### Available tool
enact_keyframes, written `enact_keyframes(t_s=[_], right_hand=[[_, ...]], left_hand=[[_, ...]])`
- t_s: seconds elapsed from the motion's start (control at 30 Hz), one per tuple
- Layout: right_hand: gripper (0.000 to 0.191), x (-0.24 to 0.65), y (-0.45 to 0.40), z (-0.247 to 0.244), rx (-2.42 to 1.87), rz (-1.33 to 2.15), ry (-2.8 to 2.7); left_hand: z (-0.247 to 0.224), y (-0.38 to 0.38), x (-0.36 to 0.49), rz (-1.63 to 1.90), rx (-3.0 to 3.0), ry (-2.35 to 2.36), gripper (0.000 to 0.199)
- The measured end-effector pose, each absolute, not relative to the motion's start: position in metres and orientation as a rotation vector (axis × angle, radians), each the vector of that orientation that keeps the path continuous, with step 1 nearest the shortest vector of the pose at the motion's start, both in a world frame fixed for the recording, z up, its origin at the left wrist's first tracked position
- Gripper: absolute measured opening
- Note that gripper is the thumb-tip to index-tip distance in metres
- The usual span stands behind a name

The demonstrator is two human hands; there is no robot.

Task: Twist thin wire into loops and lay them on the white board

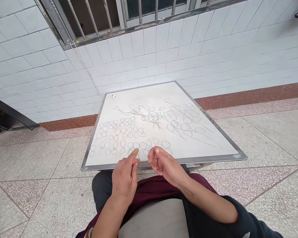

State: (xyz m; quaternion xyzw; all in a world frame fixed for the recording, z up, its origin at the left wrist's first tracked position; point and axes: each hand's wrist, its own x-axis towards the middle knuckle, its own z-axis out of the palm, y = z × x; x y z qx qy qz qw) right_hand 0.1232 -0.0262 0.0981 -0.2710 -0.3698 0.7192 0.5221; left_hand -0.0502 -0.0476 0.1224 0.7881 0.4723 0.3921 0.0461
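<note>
My left hand is above the near edge of a white board with a metal rim. Its fingers are bent and drawn together; anything thin between them is too small to make out. Facing it, a short gap away, my right hand has curled fingers with the thumb against them, and what they pinch is hidden. Just beyond both hands lie thin dark wire loops. Several figure-eight wire shapes are laid in rows on the board's left. Single loops with long wire tails overlap at the right and centre.
A small red and white object sits at the board's far left corner. Behind stands a white tiled wall with a barred window. Speckled floor tiles surround the board. My lap with a grey cloth is below.
</note>
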Motion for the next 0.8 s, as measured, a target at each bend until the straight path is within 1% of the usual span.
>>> enact_keyframes(t_s=[0.07, 0.17, 0.37, 0.57, 0.7, 0.8], right_hand=[[0.034, 0.127, -0.022, 0.103, -0.693, 1.939, -0.927], [0.03, 0.128, -0.019, 0.11, -0.675, 2.132, -0.92], [0.022, 0.128, -0.02, 0.115, -0.678, 2.207, -0.889], [0.02, 0.124, -0.026, 0.109, -0.706, 2.107, -0.878], [0.026, 0.127, -0.029, 0.109, -0.675, 2.119, -0.992], [0.026, 0.131, -0.03, 0.11, -0.633, 2.162, -1.091]], left_hand=[[0.124, -0.045, -0.052, 1.205, 2.566, 1.38, 0.054], [0.126, -0.043, -0.054, 1.186, 2.709, 1.305, 0.06], [0.12, -0.045, -0.059, 1.115, 2.695, 1.262, 0.066], [0.115, -0.043, -0.061, 1.139, 2.566, 1.379, 0.053], [0.117, -0.043, -0.059, 1.273, 2.306, 1.457, 0.043], [0.121, -0.046, -0.057, 1.282, 2.068, 1.475, 0.04]])
